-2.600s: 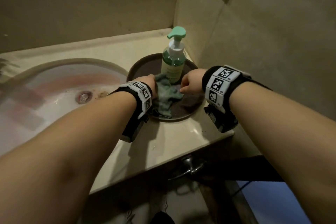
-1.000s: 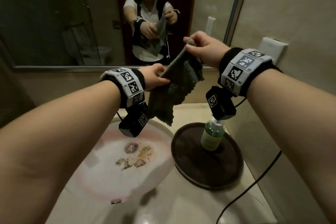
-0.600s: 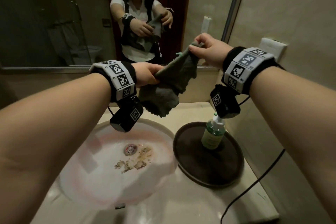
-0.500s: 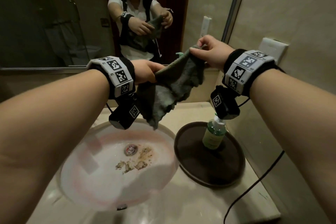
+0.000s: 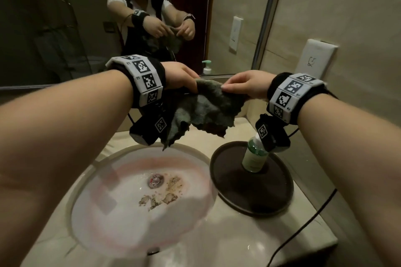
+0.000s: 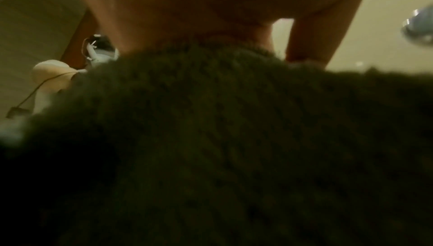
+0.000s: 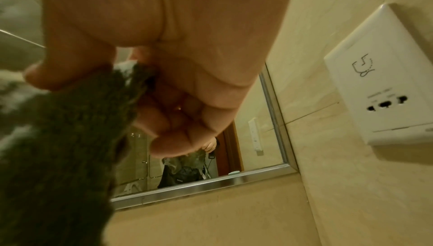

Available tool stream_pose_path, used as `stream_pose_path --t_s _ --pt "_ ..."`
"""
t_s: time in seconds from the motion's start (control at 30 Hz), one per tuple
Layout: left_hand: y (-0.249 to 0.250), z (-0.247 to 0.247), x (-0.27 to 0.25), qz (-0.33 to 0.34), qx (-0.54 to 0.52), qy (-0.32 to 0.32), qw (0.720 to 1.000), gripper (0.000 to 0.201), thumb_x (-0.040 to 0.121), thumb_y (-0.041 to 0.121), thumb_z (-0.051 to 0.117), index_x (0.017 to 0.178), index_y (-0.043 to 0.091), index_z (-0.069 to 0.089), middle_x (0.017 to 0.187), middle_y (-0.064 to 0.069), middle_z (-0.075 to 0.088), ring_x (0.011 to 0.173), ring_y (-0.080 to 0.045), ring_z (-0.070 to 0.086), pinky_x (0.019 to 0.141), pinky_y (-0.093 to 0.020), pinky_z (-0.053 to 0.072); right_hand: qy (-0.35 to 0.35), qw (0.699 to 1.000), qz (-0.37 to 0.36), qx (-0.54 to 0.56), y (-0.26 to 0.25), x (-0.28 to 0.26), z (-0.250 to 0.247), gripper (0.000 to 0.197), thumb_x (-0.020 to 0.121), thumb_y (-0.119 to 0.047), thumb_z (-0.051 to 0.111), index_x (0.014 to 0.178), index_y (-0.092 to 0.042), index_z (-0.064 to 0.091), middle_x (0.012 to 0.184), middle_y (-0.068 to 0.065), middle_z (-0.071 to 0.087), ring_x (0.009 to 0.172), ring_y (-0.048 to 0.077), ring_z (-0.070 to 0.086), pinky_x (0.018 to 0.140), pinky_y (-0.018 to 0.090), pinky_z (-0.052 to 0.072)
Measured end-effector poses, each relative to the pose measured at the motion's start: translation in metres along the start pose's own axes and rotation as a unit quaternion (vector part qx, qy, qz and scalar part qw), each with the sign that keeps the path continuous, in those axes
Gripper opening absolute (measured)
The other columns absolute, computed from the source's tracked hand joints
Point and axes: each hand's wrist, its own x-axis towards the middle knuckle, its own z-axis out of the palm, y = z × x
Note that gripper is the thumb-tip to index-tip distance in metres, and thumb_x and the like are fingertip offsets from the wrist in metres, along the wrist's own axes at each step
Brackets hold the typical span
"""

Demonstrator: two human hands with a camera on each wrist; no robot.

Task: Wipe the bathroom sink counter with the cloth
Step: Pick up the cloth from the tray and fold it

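A dark green cloth (image 5: 204,110) hangs in the air above the back of the sink basin (image 5: 91,219), held between both hands. My left hand (image 5: 184,80) grips its left top edge and my right hand (image 5: 240,86) pinches its right top edge. The cloth droops in folds below them. In the left wrist view the cloth (image 6: 234,148) fills most of the picture under my left hand (image 6: 234,18). Thumb and fingers of my right hand (image 7: 131,72) pinch the cloth (image 7: 65,139) in the right wrist view. The beige counter (image 5: 217,245) lies below.
A round dark tray (image 5: 234,199) with a green soap bottle (image 5: 253,158) stands right of the basin. Brown debris (image 5: 160,197) lies by the drain (image 5: 155,181). A black cable (image 5: 303,227) crosses the counter's right end. A mirror (image 5: 65,28) and a wall socket (image 5: 314,58) are behind.
The cloth came up off the tray and is now spread between both hands. My right hand has come down level with the left over the last half second.
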Motion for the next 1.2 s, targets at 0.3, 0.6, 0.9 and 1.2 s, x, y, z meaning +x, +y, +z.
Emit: stream_pose_path --t_s 0.3,0.6,0.9,1.2 --pt "-0.008 0.023 0.018 -0.026 0.202 0.057 0.977 0.034 0.095 0.038 0.050 0.110 0.012 0.066 0.087 0.000 0.062 0.079 -0.014 0.056 0.082 -0.026 0.043 0.115 0.990 -0.011 -0.084 0.007 0.000 -0.016 0.021 0.090 -0.038 0.057 0.096 -0.018 0.059 0.077 -0.007 0.056 0.071 0.006 0.054 0.061 0.017 0.047" --pt "0.023 0.078 0.043 -0.050 -0.335 0.065 0.939 0.029 0.100 0.032 0.040 0.101 0.010 0.059 0.106 -0.017 0.064 0.099 -0.032 0.062 0.092 -0.049 0.048 0.000 0.995 -0.067 -0.068 0.027 -0.013 -0.019 0.017 0.092 -0.034 0.055 0.104 -0.024 0.062 0.091 -0.004 0.063 0.081 0.006 0.061 0.070 0.018 0.052" --pt "0.016 0.118 0.051 -0.041 -0.604 -0.002 0.796 0.051 0.101 0.043 0.024 0.125 0.009 0.053 0.131 -0.015 0.057 0.103 -0.027 0.059 0.084 -0.039 0.045 0.040 0.999 -0.015 -0.014 0.070 -0.014 -0.039 0.035 0.100 -0.032 0.041 0.115 -0.013 0.066 0.099 0.000 0.068 0.091 0.013 0.063 0.093 0.035 0.051" --pt "-0.025 0.165 0.071 -0.124 -0.641 -0.024 0.757 0.032 0.096 0.034 0.048 0.095 0.004 0.060 0.095 -0.013 0.066 0.091 -0.027 0.062 0.089 -0.039 0.048 0.105 0.973 0.132 -0.160 0.129 0.022 -0.004 0.046 0.102 -0.033 0.033 0.136 -0.006 0.047 0.137 0.015 0.053 0.126 0.029 0.050 0.101 0.031 0.039"
